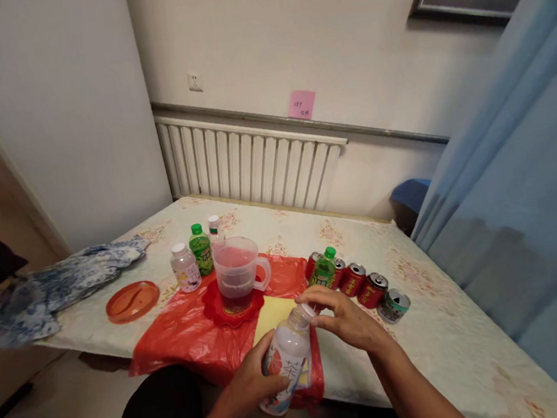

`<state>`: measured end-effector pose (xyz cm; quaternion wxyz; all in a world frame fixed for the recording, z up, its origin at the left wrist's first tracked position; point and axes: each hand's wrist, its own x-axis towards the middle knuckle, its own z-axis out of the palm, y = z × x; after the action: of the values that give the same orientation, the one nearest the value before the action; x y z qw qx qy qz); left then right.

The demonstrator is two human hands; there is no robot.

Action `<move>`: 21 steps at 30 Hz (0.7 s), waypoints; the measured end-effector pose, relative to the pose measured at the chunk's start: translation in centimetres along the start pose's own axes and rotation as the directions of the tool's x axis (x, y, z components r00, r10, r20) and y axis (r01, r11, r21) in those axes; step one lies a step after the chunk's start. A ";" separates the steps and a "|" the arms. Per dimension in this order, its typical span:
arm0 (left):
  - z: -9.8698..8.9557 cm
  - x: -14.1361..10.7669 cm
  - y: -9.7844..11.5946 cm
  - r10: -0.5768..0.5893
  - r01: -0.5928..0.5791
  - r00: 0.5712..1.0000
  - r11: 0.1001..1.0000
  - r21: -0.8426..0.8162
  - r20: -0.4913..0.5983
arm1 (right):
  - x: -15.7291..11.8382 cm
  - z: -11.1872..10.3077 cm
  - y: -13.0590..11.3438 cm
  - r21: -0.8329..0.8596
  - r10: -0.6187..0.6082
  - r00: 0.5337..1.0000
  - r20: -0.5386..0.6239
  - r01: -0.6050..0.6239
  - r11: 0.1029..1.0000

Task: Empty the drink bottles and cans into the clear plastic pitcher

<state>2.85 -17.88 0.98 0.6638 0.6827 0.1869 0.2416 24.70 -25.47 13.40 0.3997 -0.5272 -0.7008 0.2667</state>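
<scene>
My left hand is wrapped round the body of a clear bottle with a printed label, tilted over the table's near edge. The fingers of my right hand grip the bottle's white cap at its top. Beyond the bottle, a clear measuring jug with liquid in it stands on a red scalloped dish. Under the dish lies red plastic, and a yellow cloth shows beside it.
Left of the jug are a white-capped bottle, a green bottle and an orange lid. Behind my right hand stand another green bottle, several red cans and a teal can. A blue curtain hangs at right.
</scene>
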 end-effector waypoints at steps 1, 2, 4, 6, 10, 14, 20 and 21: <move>0.1 -0.1 0.3 0.000 0.000 1.000 1.000 0.025 0.003 | -0.1 -0.1 -0.2 -0.012 0.001 1.000 0.012 -0.001 1.000; 0.2 -0.1 0.6 -0.003 0.003 1.000 0.999 0.048 0.008 | -0.2 -0.1 -0.3 -0.024 0.005 1.000 0.024 -0.005 1.000; 0.5 -0.2 1.1 -0.018 0.017 1.000 0.996 0.092 0.015 | -0.4 -0.2 -0.4 -0.044 0.018 0.999 0.043 -0.016 0.999; 0.6 -0.3 1.4 -0.042 0.040 0.999 0.991 0.130 0.013 | -0.6 -0.3 -0.4 -0.055 0.023 0.998 0.060 -0.020 0.998; 0.7 -0.4 1.8 -0.071 0.069 0.997 0.988 0.135 0.012 | -0.6 -0.4 -0.4 -0.061 0.021 0.997 0.078 -0.016 0.998; 0.8 -0.4 2.2 -0.063 0.062 0.998 0.987 0.146 -0.002 | -0.5 -0.4 -0.3 -0.064 0.023 0.997 0.077 -0.018 0.998; 1.2 -0.3 2.3 -0.047 0.049 0.999 0.989 0.143 -0.016 | -0.4 -0.4 -0.4 -0.139 0.069 0.996 0.062 -0.059 0.989; 1.2 -0.3 2.2 -0.041 0.043 0.999 0.988 0.146 -0.018 | -0.4 -0.3 -0.4 -0.165 0.081 0.995 0.056 -0.071 0.984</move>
<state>3.15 -19.19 3.17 0.6155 0.7237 0.2234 0.2182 24.78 -26.04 13.79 0.3229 -0.5760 -0.7116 0.2401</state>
